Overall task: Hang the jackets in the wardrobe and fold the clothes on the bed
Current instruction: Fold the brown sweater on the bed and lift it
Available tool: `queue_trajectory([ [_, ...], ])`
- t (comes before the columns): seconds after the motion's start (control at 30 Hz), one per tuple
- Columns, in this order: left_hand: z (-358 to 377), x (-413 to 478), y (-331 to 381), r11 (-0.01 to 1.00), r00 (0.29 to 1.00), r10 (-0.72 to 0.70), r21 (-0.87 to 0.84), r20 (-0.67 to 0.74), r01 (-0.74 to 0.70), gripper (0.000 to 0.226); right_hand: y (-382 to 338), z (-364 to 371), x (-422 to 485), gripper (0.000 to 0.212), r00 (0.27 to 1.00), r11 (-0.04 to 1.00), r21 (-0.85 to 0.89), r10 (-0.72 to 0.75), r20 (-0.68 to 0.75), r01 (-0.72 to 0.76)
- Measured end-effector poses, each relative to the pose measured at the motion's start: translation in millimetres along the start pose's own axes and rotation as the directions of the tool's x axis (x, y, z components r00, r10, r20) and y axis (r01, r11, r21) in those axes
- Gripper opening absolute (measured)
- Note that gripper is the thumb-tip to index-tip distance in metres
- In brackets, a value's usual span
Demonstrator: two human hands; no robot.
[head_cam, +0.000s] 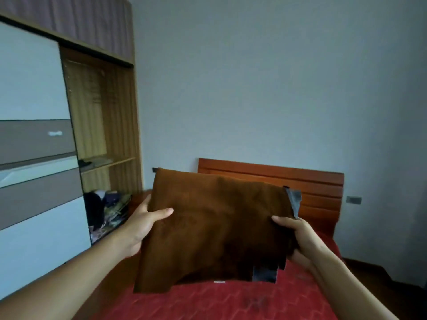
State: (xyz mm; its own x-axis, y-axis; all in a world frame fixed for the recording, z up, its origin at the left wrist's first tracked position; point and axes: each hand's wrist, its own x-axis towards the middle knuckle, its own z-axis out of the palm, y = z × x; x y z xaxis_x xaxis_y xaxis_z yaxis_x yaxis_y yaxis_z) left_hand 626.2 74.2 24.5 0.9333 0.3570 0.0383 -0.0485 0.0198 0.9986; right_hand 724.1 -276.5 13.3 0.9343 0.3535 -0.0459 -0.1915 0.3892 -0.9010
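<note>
A pale blue-grey wall fills most of the view. On the left stands the wardrobe, with wood-grain sides and a sliding door of white and grey panels that covers its left part and leaves the right bay open. Below, a bed under a red patterned cover runs away from the camera to a reddish wooden headboard against the wall. The task's thing in hand, a folded brown garment, is held up in the air above the bed and in front of the headboard, its face tilted toward the camera, with one corner hanging lower on the left side. The left hand grips its left edge, thumb laid across the front and fingers hidden behind the cloth. The right hand grips the right edge the same way, thumb on the front and fingers curled under the lower corner. In the open bay a shelf carries a small dark item, too blurred to name, and the compartment beneath holds a heap of mixed clothes. A grey piece of fabric sticks out at the garment's upper right corner. A wall socket sits just right of the headboard.
</note>
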Motion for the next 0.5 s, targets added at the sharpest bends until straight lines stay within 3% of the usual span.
queue_trajectory([
  [0.13, -50, -45, 70, 0.999, 0.998, 0.052, 0.004, -0.035, -0.052, 0.099, -28, 60, -21, 0.038, 0.995, 0.999, -0.013, -0.052, 0.08, 0.053],
  [0.3, -120, -117, 118, 0.992, 0.985, 0.123, 0.022, -0.122, -0.122, 0.09, -36, 146, -36, 0.045, 0.975, 0.996, -0.063, -0.05, 0.218, 0.065],
  [0.4, -168, -161, 136, 0.99, 0.968, 0.142, 0.048, -0.205, -0.135, 0.114, -32, 204, -49, 0.041, 0.951, 0.995, -0.087, -0.025, 0.309, 0.054],
  [0.5, -216, -201, 150, 0.985, 0.943, 0.172, 0.083, -0.286, -0.154, 0.12, -17, 261, -58, 0.042, 0.926, 0.993, -0.103, -0.012, 0.378, 0.055],
])
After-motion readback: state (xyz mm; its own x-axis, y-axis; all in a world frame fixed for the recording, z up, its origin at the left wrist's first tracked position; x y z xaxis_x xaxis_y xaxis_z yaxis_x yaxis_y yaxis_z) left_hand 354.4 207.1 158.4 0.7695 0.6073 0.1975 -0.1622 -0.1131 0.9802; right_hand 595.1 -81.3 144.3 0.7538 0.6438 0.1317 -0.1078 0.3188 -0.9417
